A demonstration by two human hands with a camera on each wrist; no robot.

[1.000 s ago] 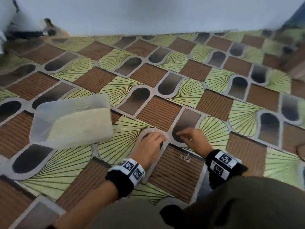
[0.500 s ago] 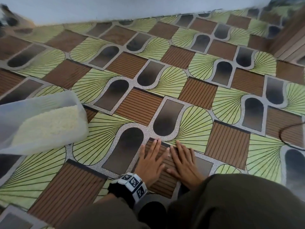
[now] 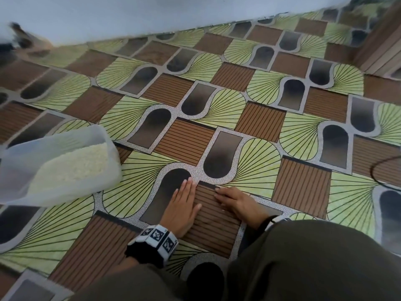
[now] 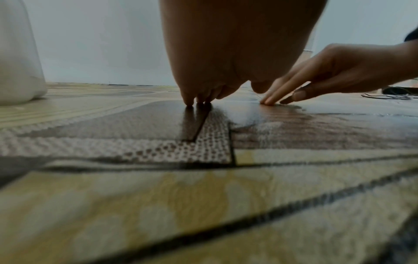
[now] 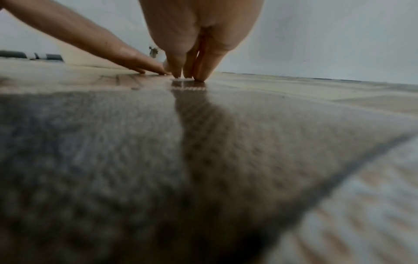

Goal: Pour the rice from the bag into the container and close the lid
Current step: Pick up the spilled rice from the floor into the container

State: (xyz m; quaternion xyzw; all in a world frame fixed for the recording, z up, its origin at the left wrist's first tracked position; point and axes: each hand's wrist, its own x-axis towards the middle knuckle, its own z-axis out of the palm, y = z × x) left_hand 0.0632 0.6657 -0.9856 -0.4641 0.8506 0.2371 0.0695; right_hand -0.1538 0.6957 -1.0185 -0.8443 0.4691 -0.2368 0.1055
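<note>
Left hand and right hand lie flat, fingers straight, side by side on the floor; the rice container sits well left of them, open floor ahead.

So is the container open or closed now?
Open. The container has no lid on it, and the rice inside shows from above. Both hands rest flat on the floor, away from it.

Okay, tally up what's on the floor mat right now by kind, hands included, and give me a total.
Hands: 2, left hand and right hand, both flat on the mat
Container with rice: 1
Dark cord: 1
Total: 4
</note>
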